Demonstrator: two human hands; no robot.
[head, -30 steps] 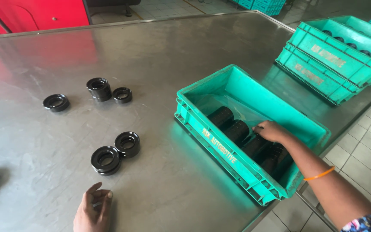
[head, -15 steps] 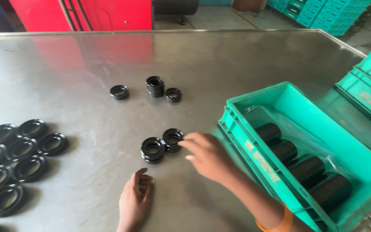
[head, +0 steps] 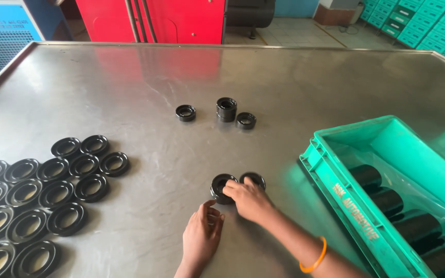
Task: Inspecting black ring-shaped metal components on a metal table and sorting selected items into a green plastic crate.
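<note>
The right hand (head: 248, 198) is laid over 2 black round rubber rings (head: 221, 186) near the middle of the brushed steel table (head: 294, 87), fingertips curled down on the nearer one. The fingers are closed lightly around that ring's rim, though whether it is lifted or merely pressed to the steel cannot be told. The second ring of the pair (head: 254, 178) is touched by the knuckles, just beside the first, so both are kept within a single reach.

The left hand (head: 202, 237) is rested on the table just below, palm down, fingers loosely bent, nothing grasped; it appears to be parked close as a steadying partner.

To the left, a flat field of larger black ring-shaped seals (head: 52, 190) is laid out in touching rows, each face up, apparently so every piece can be checked or counted at a glance. Further up the table, 3 more small black rings (head: 226, 109) are grouped, 1 of them stacked taller than its neighbours.

At the right edge, a teal plastic crate (head: 351, 201) is set with its long side towards the person, and dark cylindrical stacks (head: 387, 198) are laid on their sides inside a clear liner, within easy reach of the right arm. An orange bangle (head: 312, 260) is worn on that wrist.
</note>
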